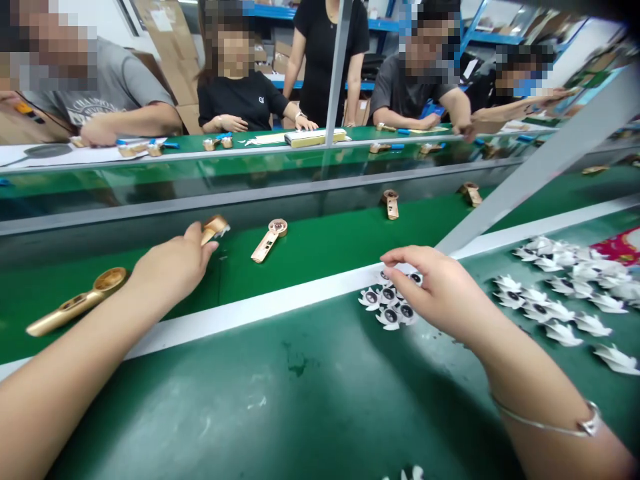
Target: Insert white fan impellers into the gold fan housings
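Observation:
My left hand (pixel 173 267) is closed around a gold handheld-fan casing (pixel 215 229), and only its end shows past my fingers, with a bit of white at the tip. Below it runs the green conveyor belt (pixel 330 243). A larger gold casing (pixel 75 310) with a round ring lies behind my left wrist, and a rose-gold one (pixel 270 240) lies to the right. My right hand (pixel 435 287) hovers with thumb and fingers apart over a cluster of white fan blades (pixel 389 295) with black centres. Nothing shows between those fingers.
More white fan blades (pixel 560 307) lie at the right on the green worktop (pixel 300 400). Further casings (pixel 391 204) sit along the belt. A grey slanted post (pixel 540 160) rises on the right. Several people sit or stand across the line, beside an upright bar (pixel 338 73).

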Motion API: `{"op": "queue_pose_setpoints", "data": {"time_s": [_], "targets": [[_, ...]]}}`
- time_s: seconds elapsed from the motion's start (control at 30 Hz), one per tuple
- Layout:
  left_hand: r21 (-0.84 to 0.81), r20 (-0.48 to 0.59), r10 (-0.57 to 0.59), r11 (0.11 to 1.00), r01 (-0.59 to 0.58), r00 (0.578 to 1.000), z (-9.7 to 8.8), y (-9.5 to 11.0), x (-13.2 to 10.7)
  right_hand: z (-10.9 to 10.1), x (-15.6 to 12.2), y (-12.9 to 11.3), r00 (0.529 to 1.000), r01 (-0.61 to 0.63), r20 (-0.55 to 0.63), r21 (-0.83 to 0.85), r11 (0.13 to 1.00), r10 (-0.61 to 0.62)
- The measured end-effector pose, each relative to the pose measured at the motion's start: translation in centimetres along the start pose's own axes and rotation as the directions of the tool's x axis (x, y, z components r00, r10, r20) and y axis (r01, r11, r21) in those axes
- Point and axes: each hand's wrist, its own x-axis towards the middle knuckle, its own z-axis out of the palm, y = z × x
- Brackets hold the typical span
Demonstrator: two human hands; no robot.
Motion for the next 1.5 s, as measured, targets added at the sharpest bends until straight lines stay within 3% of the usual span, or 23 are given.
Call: {"op": "queue_pose_setpoints", "data": {"time_s": [0.1,0.2,0.37,0.5,0.63,0.77,0.9,0.97,1.07,1.13,1.3,1.5], "targets": [[0.005,0.056,-0.078,0.997,0.078,0.995,1.8,-1.5,0.2,-0.6,0.1,1.2,0.984,0.108,0.152,-0.07,0.992,-0.096],[0.011,0.04,-0.101,0.995,0.101,0.994,1.7,-1.1,-0.4,0.4,-0.2,1.1,0.966,0.158,0.226,-0.118,0.98,-0.128],[-0.056,-0.161,0.022,0.998,-0.031,0.987,0.9,2.8,0.1,2.6,-0.2,0.0,0.973,0.183,0.174,-0.171,0.968,-0.154],[-0.122,-0.1,0.095,0.987,-0.107,0.99,2.6,4.8,1.7,3.4,-0.7,-1.6,0.982,0.18,0.084,-0.121,0.976,-0.171],[-0.205,-0.005,0.106,0.973,-0.105,0.994,3.4,4.1,1.5,4.1,-1.8,-4.2,0.992,-0.051,0.121,0.25,0.967,0.021],[-0.336,0.065,0.12,0.937,-0.092,0.991,1.8,4.1,-0.6,5.0,-2.9,-6.7,0.956,-0.283,0.236,0.568,0.773,0.177],[-0.555,0.119,0.317,0.807,-0.202,0.941,-0.3,5.8,-2.9,5.4,-3.2,-7.9,0.927,-0.375,0.276,0.659,0.652,0.254],[-0.642,0.135,0.399,0.733,-0.227,0.907,-1.2,6.7,-4.0,5.3,-3.2,-8.1,0.946,-0.325,0.21,0.615,0.718,0.248],[-0.759,0.191,0.469,0.627,-0.173,0.862,-2.5,7.8,-5.4,5.0,-3.3,-8.3,0.98,-0.199,0.105,0.473,0.858,0.169],[-0.805,0.22,0.504,0.578,-0.136,0.835,-2.9,8.3,-6.2,4.9,-3.5,-8.4,0.984,-0.178,0.088,0.441,0.879,0.155],[-0.787,0.277,0.521,0.605,-0.121,0.808,-3.0,8.7,-6.9,5.1,-3.9,-8.3,0.98,-0.199,0.103,0.5,0.843,0.171],[-0.721,0.234,0.522,0.659,-0.213,0.82,-2.9,8.7,-7.1,4.9,-4.1,-8.2,0.989,-0.145,0.093,0.443,0.885,0.115]]}}
